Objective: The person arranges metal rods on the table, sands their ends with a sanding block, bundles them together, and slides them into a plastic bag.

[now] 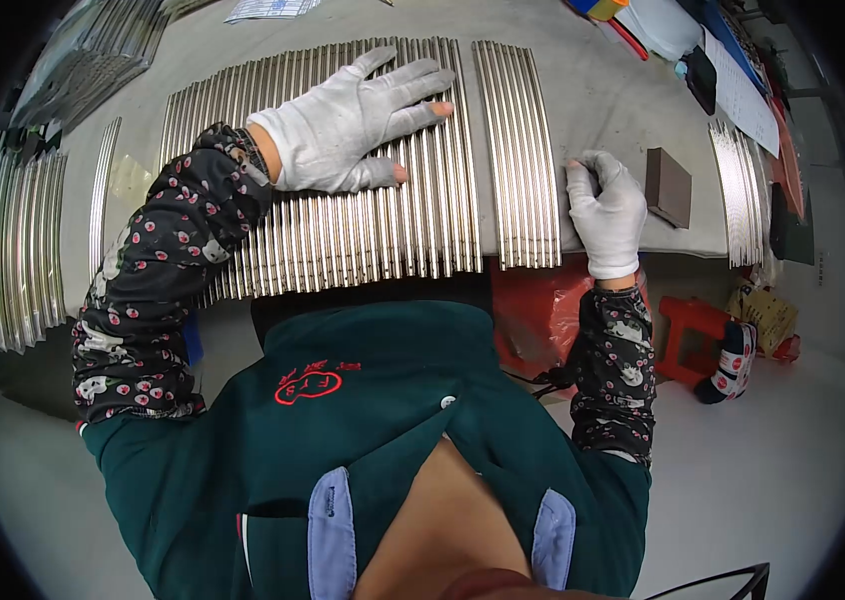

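Observation:
A wide row of shiny metal rods [343, 235] lies side by side on the grey table. My left hand [348, 125], in a white glove with bare thumb and fingertip showing, rests flat across these rods with its fingers spread. Just right of them, past a narrow gap, lies a smaller group of rods [518, 155]. My right hand [608, 215], also gloved, is curled on the table beside that smaller group. Its fingers are bent towards the thumb, and nothing shows between them. A dark brown rectangular block [669, 188] sits close to the right of this hand.
Bundles of rods in clear plastic [18, 250] lie at the left, near a few loose rods [104, 195]. More rods [740, 195] lie at the far right. Papers [743, 90] and a black object [700, 80] are at the back right. Below the table stands a red stool [688, 335].

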`<state>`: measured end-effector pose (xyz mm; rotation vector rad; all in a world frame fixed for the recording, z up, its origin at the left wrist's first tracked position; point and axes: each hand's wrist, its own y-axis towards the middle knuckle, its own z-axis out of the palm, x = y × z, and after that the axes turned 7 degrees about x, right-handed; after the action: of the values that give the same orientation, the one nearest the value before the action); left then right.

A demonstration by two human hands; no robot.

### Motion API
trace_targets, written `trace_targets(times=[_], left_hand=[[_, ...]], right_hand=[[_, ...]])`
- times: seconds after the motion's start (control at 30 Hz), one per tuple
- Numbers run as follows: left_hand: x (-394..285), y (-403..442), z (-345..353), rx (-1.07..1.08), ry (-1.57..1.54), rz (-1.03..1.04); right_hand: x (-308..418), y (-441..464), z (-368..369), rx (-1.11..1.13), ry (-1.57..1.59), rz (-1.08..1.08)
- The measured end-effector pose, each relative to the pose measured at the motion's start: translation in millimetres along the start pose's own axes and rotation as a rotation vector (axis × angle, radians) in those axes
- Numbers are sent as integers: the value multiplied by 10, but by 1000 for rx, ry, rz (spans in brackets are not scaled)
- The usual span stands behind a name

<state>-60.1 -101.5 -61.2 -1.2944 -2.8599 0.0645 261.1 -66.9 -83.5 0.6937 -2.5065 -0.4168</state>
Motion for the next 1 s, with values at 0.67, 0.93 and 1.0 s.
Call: trace_targets(times=[0.67, 0.93, 1.0], left_hand=[[-126, 204, -3, 44, 101, -91], [-140, 264, 12, 2, 95, -63], [-147, 267, 10, -61, 131, -56]], right_hand=[[-9, 0, 33, 12, 1, 5], [-48, -11, 60, 18, 27, 18], [-54, -16, 58, 19, 29, 12]])
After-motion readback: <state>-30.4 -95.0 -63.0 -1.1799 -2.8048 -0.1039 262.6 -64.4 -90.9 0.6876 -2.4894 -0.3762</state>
